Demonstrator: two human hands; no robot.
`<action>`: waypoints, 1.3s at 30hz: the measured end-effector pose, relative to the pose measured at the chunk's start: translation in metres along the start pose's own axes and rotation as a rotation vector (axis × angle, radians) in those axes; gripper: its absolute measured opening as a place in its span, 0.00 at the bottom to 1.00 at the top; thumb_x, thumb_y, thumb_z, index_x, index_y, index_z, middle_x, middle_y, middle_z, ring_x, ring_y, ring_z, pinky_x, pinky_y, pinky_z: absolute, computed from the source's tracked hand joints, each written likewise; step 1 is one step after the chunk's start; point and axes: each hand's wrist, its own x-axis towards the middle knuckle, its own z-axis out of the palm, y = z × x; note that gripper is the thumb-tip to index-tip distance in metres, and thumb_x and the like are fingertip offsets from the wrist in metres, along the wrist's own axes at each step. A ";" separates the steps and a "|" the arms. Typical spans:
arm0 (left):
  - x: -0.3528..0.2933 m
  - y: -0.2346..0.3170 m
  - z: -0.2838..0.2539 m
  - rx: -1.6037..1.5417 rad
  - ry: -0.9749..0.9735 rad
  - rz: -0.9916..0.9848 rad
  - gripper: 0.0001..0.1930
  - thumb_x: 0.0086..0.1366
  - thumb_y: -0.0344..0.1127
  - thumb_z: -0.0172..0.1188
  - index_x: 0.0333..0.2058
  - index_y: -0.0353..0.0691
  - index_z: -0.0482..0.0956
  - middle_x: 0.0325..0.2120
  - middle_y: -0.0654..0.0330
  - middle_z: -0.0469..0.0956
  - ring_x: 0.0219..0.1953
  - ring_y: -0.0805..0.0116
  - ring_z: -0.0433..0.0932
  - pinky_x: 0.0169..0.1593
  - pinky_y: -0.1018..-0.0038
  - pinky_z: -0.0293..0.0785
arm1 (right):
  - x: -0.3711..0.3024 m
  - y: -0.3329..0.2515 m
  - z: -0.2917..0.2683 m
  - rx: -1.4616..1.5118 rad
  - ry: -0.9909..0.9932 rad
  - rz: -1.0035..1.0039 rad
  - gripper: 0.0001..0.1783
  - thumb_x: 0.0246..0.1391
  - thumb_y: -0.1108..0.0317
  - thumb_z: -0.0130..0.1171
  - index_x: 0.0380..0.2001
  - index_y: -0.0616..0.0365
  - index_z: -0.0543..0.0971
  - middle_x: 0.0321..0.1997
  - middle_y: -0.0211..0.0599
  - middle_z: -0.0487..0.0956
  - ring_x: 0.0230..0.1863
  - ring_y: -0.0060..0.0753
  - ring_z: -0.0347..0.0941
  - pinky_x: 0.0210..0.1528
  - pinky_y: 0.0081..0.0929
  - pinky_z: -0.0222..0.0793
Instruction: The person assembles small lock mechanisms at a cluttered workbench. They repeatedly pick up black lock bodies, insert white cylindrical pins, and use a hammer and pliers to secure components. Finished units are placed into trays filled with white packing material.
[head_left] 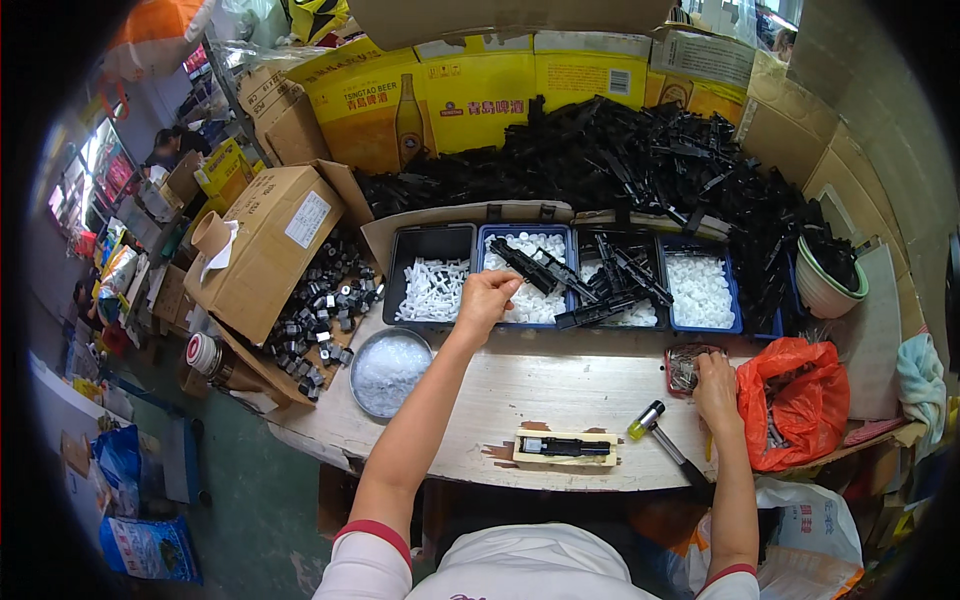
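My left hand is raised over the row of parts trays, its fingers pinched together. What they hold, if anything, is too small or hidden to tell. Just beyond the fingertips lies a long black plastic part, across a blue tray of small white round parts. At the right, my right hand dips its bent fingers into a small red box of thin metal pieces; the fingertips are partly hidden. A black part with a silvery end lies in a wooden holder near the table's front edge.
A hammer lies right of the holder, beside an orange-red plastic bag. A round metal bowl of clear bits stands left. Black parts pile high behind the trays. A cardboard box spills small black-and-silver pieces.
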 end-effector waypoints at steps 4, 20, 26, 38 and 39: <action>-0.020 0.005 -0.009 -0.270 -0.061 -0.062 0.05 0.52 0.26 0.58 0.29 0.31 0.77 0.25 0.57 0.76 0.20 0.75 0.73 0.21 0.81 0.69 | -0.002 0.001 0.001 0.057 0.027 0.034 0.03 0.46 0.77 0.49 0.28 0.61 0.68 0.29 0.47 0.70 0.33 0.50 0.67 0.34 0.41 0.61; -0.151 -0.020 0.022 -0.777 -0.272 -0.337 0.10 0.52 0.19 0.56 0.35 0.31 0.74 0.32 0.49 0.76 0.34 0.63 0.78 0.36 0.71 0.79 | -0.018 -0.104 -0.039 1.273 -0.172 0.111 0.02 0.47 0.78 0.52 0.26 0.61 0.71 0.28 0.28 0.70 0.31 0.17 0.65 0.36 0.16 0.61; -0.168 -0.022 0.027 -0.806 -0.340 -0.340 0.10 0.52 0.20 0.56 0.35 0.31 0.74 0.30 0.52 0.76 0.32 0.62 0.79 0.36 0.72 0.79 | -0.022 -0.151 -0.043 1.397 -0.279 -0.099 0.03 0.47 0.76 0.54 0.27 0.61 0.70 0.30 0.30 0.68 0.35 0.21 0.62 0.40 0.19 0.57; -0.174 -0.018 0.027 -0.766 -0.340 -0.270 0.11 0.52 0.19 0.56 0.36 0.30 0.73 0.30 0.52 0.75 0.32 0.62 0.79 0.37 0.72 0.79 | -0.023 -0.165 -0.044 1.210 -0.202 -0.218 0.03 0.45 0.74 0.54 0.24 0.60 0.71 0.27 0.31 0.70 0.31 0.30 0.66 0.35 0.24 0.58; -0.175 -0.018 0.027 -0.752 -0.336 -0.256 0.11 0.52 0.19 0.56 0.36 0.30 0.73 0.30 0.52 0.75 0.32 0.62 0.79 0.36 0.73 0.79 | -0.023 -0.165 -0.042 1.155 -0.174 -0.264 0.03 0.45 0.74 0.55 0.24 0.60 0.71 0.27 0.31 0.71 0.31 0.31 0.66 0.35 0.25 0.58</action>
